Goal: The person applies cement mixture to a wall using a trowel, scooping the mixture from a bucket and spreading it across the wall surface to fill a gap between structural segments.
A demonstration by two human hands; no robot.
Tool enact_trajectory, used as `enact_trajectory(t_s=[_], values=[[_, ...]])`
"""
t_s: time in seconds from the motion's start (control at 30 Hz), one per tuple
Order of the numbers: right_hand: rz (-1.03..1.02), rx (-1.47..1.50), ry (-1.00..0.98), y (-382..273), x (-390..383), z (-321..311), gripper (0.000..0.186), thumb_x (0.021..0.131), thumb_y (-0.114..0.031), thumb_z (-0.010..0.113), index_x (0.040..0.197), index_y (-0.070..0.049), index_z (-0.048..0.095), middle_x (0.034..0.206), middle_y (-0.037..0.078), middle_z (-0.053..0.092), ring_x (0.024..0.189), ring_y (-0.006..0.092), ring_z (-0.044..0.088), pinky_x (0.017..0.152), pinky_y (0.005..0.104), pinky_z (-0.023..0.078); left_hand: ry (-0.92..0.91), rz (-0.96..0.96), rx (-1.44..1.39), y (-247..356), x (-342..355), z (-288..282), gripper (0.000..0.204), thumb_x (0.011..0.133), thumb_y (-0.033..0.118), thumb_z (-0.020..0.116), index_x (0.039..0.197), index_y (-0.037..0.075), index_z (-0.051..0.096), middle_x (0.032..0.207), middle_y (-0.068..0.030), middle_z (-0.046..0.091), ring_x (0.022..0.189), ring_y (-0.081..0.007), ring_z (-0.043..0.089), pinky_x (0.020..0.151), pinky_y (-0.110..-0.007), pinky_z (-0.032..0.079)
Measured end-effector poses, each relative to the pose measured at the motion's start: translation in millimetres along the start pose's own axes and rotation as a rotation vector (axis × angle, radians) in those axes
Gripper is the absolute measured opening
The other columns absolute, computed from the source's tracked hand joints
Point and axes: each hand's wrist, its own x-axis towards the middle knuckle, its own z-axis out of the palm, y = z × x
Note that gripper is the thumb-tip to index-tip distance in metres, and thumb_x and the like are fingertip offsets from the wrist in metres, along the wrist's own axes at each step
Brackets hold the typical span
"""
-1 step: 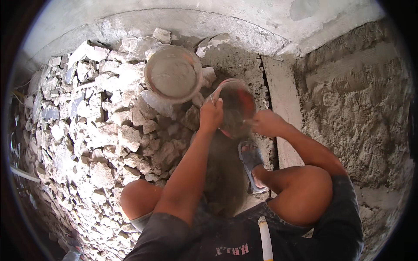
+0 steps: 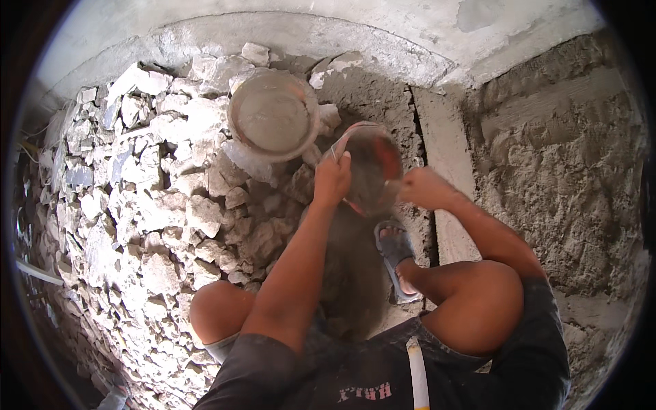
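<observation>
Both hands remain unchanged from the earlier frame: left hand (image 2: 332, 179) and right hand (image 2: 422, 187) grip opposite rims of the red basin (image 2: 369, 167), tilted above rubble (image 2: 164, 205) beside the grey pan (image 2: 273, 115).

both bare arms reached forward from a crouch, knees spread wide. the left hand (image 2: 332, 181) was curled shut in a grip; the right hand (image 2: 422, 187) was clenched likewise.
</observation>
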Motion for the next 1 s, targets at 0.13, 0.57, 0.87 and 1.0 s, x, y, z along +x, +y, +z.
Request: enact_trajectory(t_s=[0.13, 0.57, 0.87, 1.0], values=[[0.087, -0.250, 0.425, 19, 4, 4, 0.034, 0.102, -0.035, 0.056, 0.109, -0.008, 0.077, 0.101, 0.021, 0.076, 0.095, 0.0387, 0.074, 0.086, 0.0493, 0.058, 0.088, 0.012, -0.033, -2, -4, 4, 0.046, 0.102, 0.037, 0.054, 0.115, -0.005, 0.069, 0.097, -0.0336, 0.069, 0.101, -0.0531, 0.065, 0.087, -0.053, 0.050], [-0.005, 0.028, 0.087, -11, 3, -13, 0.023, 0.092, -0.022, 0.065, 0.099, -0.006, 0.080, 0.095, 0.017, 0.077, 0.095, 0.0330, 0.076, 0.083, 0.0407, 0.061, 0.073, -0.023, -0.001, 1, 3, 2, 0.044, 0.102, 0.034, 0.055, 0.117, -0.005, 0.069, 0.104, -0.0345, 0.069, 0.107, -0.0518, 0.065, 0.092, -0.053, 0.049], [-0.135, -0.518, 0.110, -21, 0, 16, 0.026, 0.090, -0.018, 0.066, 0.113, -0.011, 0.077, 0.100, 0.012, 0.077, 0.094, 0.0293, 0.077, 0.080, 0.0443, 0.061, 0.018, -0.048, 0.062, -2, 3, 19, 0.043, 0.102, 0.034, 0.052, 0.126, 0.000, 0.066, 0.110, -0.0330, 0.068, 0.109, -0.0525, 0.063, 0.096, -0.055, 0.048], [-0.163, -0.318, 0.241, -1, 3, -12, 0.024, 0.089, -0.018, 0.066, 0.108, -0.008, 0.077, 0.094, 0.013, 0.078, 0.091, 0.0292, 0.077, 0.075, 0.0437, 0.061, 0.020, -0.059, 0.104, 1, 13, 17, 0.045, 0.102, 0.035, 0.052, 0.120, -0.003, 0.068, 0.105, -0.0347, 0.069, 0.107, -0.0546, 0.063, 0.096, -0.057, 0.048]])
